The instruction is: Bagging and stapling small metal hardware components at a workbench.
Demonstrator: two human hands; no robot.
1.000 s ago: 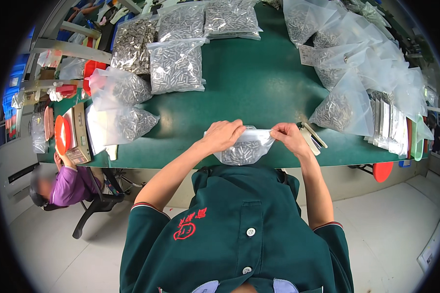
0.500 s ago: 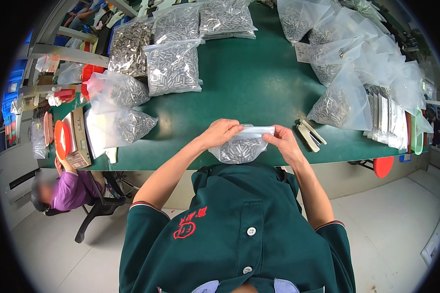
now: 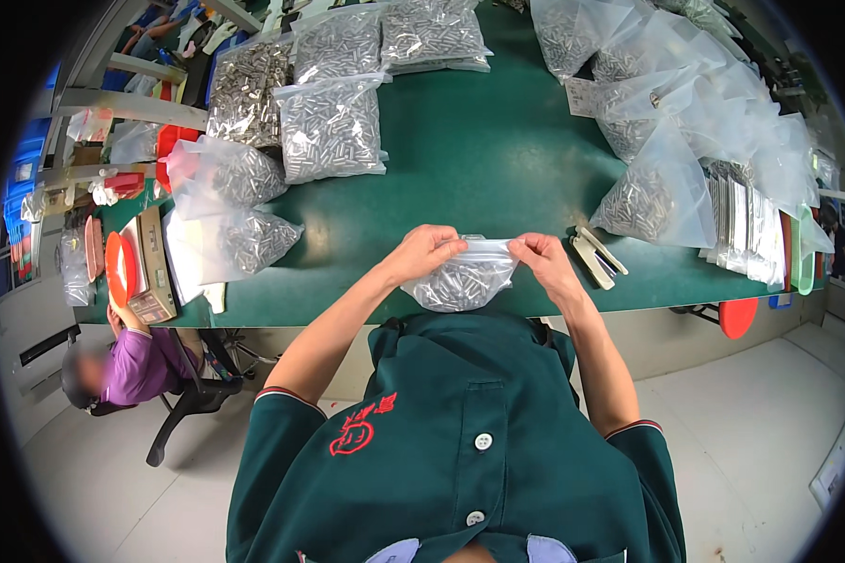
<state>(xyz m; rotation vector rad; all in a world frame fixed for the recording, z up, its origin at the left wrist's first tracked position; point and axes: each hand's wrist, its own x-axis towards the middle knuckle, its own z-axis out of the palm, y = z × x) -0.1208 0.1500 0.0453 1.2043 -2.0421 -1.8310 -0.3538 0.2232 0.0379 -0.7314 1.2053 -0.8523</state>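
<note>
A clear zip bag (image 3: 462, 284) of small metal cylinders rests at the table's near edge, right in front of me. My left hand (image 3: 430, 251) pinches the left end of its top strip, thumb against fingers. At the strip's right end, my right hand (image 3: 541, 258) grips the corner in the same way. The strip is stretched fairly straight between the two hands, and the metal pieces lie in the bag's lower part. A beige stapler (image 3: 597, 257) lies just right of my right hand, apart from it.
Filled flat bags (image 3: 331, 127) stand at the back left, with looser bags (image 3: 253, 242) nearer. Several open bags of metal pieces (image 3: 650, 197) crowd the right side beside a stack of white packets (image 3: 740, 225). A seated person in purple (image 3: 150, 366) holds a red tray (image 3: 120, 269) at left.
My right hand has shifted slightly left and up along the bag's top strip. The strip, folded over before, now stands straighter between my hands. The left hand stays nearly in place.
</note>
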